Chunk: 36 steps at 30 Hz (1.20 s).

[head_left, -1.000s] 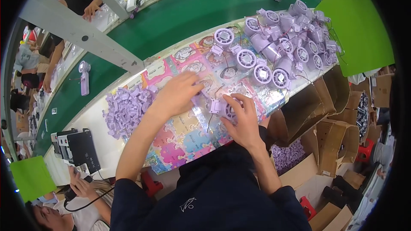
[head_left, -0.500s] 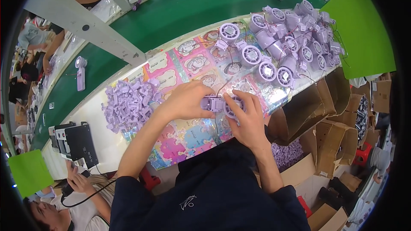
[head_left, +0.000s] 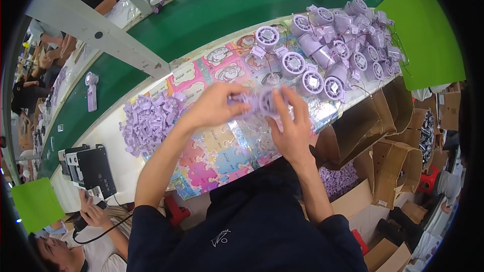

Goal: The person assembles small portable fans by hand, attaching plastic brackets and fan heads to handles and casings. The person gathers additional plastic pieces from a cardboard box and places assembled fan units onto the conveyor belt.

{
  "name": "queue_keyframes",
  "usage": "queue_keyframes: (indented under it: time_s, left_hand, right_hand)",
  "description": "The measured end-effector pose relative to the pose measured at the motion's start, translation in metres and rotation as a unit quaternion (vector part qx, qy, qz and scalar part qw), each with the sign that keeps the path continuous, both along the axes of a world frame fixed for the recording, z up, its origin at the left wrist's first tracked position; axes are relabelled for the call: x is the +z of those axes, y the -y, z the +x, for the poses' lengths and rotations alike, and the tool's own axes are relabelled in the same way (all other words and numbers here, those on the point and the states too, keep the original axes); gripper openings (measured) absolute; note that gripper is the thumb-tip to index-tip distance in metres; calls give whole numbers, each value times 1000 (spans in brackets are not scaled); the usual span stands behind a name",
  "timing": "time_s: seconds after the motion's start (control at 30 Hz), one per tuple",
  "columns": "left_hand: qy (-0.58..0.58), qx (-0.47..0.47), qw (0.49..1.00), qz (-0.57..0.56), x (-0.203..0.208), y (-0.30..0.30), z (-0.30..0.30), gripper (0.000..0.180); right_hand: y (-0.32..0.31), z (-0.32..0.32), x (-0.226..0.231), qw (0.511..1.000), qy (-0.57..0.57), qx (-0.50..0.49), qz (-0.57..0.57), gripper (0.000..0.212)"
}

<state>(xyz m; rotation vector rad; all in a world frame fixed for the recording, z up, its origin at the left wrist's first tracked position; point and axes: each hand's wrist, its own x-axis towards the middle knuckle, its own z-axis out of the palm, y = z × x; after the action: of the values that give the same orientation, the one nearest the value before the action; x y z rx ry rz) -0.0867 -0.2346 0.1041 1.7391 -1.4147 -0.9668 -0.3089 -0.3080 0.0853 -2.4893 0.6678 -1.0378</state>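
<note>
Above the patterned sheet, both hands grip small lilac plastic parts smeared by motion. My left hand (head_left: 217,106) is closed around a blocky lilac piece at its fingertips. My right hand (head_left: 292,123) has its thumb and fingers around a round lilac fan housing (head_left: 267,102). The two parts touch or lie close together; I cannot tell whether they are joined. To the left of my left hand lies a heap of small lilac plastic pieces (head_left: 151,123). Beyond my right hand is a pile of round lilac fan housings (head_left: 330,45) with thin wires.
A green conveyor belt (head_left: 217,7) runs behind the worktable, past a grey metal post (head_left: 121,40). At left stands a black device (head_left: 93,171), near a seated co-worker's hand (head_left: 93,214). Cardboard boxes (head_left: 396,171) stand to the right; a green panel (head_left: 423,35) rises behind the pile.
Both hands have lifted the held parts up and slightly away from me, and the parts are now blurred. The piles stay in place.
</note>
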Motion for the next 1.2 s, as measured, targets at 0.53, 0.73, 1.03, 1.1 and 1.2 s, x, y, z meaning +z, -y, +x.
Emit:
queue_keyframes:
  time_s: [0.53, 0.73, 1.03, 1.1, 1.2]
  left_hand:
    - [142, 527, 834, 86, -70, 128, 202, 51]
    - [219, 657, 716, -83, -53, 118, 170, 46]
    - [86, 307, 905, -281, -80, 50, -27, 4]
    - [158, 221, 925, -266, -86, 48, -27, 5]
    - [153, 200, 929, -272, -80, 53, -32, 5]
  right_hand:
    - [-5, -20, -48, 994, -59, -56, 73, 30]
    - [-3, -15, -55, 996, -35, -45, 70, 27]
    - [-40, -88, -122, 956, 86, -248, 129, 23]
    - [-57, -132, -140, 922, -56, -349, 157, 28]
    - [-98, -240, -206, 815, -245, -420, 316, 34]
